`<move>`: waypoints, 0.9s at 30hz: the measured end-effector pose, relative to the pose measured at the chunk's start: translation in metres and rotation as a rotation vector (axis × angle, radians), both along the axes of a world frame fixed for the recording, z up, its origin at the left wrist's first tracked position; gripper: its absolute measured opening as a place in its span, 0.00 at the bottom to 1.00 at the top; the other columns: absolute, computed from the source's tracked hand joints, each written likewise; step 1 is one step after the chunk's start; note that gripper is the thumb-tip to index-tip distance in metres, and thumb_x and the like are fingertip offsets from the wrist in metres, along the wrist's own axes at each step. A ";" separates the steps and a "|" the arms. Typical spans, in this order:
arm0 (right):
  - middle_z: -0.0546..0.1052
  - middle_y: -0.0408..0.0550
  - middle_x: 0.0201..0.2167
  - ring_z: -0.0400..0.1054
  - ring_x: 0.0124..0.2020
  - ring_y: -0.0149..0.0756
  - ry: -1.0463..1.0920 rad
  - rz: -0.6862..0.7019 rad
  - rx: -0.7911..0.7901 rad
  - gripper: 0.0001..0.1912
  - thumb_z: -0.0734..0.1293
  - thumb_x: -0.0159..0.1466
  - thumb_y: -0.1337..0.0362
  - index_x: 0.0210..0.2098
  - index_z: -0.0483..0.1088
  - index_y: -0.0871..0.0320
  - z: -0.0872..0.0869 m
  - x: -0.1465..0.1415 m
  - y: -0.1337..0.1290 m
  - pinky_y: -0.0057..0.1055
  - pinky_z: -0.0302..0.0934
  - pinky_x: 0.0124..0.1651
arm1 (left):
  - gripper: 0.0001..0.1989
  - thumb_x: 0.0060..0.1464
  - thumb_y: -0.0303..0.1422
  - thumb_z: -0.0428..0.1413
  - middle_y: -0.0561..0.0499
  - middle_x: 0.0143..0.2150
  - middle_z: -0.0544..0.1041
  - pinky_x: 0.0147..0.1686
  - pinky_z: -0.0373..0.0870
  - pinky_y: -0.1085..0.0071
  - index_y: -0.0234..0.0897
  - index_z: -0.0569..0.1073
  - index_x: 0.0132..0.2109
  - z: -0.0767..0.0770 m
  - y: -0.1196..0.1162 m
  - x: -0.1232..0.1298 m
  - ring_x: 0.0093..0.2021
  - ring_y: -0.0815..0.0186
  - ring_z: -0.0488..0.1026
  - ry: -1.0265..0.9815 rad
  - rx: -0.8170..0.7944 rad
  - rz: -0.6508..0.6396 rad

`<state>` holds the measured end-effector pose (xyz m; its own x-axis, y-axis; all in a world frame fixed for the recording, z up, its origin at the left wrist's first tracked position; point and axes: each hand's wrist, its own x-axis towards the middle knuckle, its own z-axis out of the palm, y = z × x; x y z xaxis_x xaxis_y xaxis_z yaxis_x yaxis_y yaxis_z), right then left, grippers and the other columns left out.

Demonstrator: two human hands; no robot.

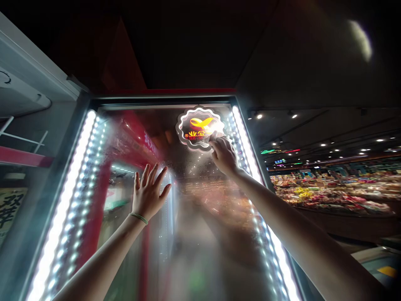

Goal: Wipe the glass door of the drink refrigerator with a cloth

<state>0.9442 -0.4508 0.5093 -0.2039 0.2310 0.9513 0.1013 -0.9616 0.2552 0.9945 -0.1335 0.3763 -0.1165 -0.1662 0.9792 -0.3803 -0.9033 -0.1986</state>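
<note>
A fogged glass door point(194, 234) with a dark frame stands open before me. Near its top is a glowing scalloped sign point(188, 121) with orange lettering that reads backwards. My left hand point(148, 190), with a thin band at the wrist, is spread against the glass and holds nothing. Higher up, my right hand point(225, 152) presses at the sign's lower right edge, its fingers bent over a pale, cloth-like piece point(216, 136). Most of that piece is hidden by the fingers and the glare.
Bright LED strips run down the left side point(67, 192) and right side point(250, 159) of the door. A pale cabinet interior point(28, 62) with a white wire rack lies to the left. Beyond the door on the right is a long display of colourful packaged goods point(332, 194).
</note>
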 end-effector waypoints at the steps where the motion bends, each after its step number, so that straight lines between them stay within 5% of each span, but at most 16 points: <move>1: 0.77 0.49 0.58 0.64 0.65 0.47 0.013 0.016 -0.046 0.24 0.57 0.70 0.71 0.58 0.74 0.48 0.001 0.000 0.000 0.49 0.67 0.64 | 0.30 0.71 0.48 0.47 0.44 0.77 0.60 0.75 0.43 0.35 0.45 0.62 0.74 0.000 0.000 0.000 0.78 0.44 0.50 0.003 0.002 0.006; 6: 0.73 0.47 0.66 0.63 0.69 0.52 -0.009 0.107 0.264 0.26 0.56 0.72 0.69 0.64 0.71 0.45 -0.002 -0.002 -0.007 0.55 0.73 0.59 | 0.29 0.71 0.48 0.47 0.45 0.77 0.60 0.74 0.44 0.35 0.46 0.62 0.74 0.000 0.000 -0.001 0.79 0.45 0.50 0.014 0.001 0.014; 12: 0.71 0.42 0.69 0.60 0.73 0.50 0.090 0.025 -0.030 0.27 0.56 0.74 0.69 0.66 0.70 0.43 -0.029 -0.005 -0.006 0.60 0.65 0.69 | 0.30 0.70 0.48 0.48 0.45 0.76 0.61 0.74 0.43 0.34 0.48 0.61 0.74 0.000 0.000 0.000 0.78 0.44 0.50 0.013 -0.004 -0.023; 18: 0.72 0.43 0.68 0.60 0.73 0.51 0.021 0.137 0.246 0.30 0.56 0.73 0.71 0.70 0.66 0.42 -0.012 -0.006 -0.013 0.63 0.69 0.65 | 0.29 0.70 0.48 0.48 0.45 0.76 0.61 0.75 0.43 0.35 0.48 0.62 0.74 0.001 -0.001 -0.002 0.79 0.45 0.49 0.030 -0.011 -0.040; 24: 0.70 0.43 0.70 0.58 0.74 0.49 0.178 0.063 -0.114 0.31 0.56 0.72 0.73 0.69 0.68 0.45 -0.021 0.004 0.072 0.58 0.59 0.74 | 0.29 0.70 0.48 0.48 0.44 0.76 0.61 0.74 0.44 0.34 0.46 0.64 0.73 0.002 -0.001 -0.003 0.78 0.44 0.50 0.034 -0.003 -0.033; 27: 0.69 0.43 0.71 0.55 0.76 0.47 0.217 0.010 -0.238 0.30 0.58 0.71 0.74 0.68 0.69 0.46 -0.019 0.004 0.081 0.54 0.58 0.74 | 0.29 0.70 0.48 0.48 0.44 0.76 0.61 0.74 0.45 0.34 0.45 0.65 0.72 0.001 0.000 -0.003 0.78 0.44 0.51 0.024 -0.003 -0.031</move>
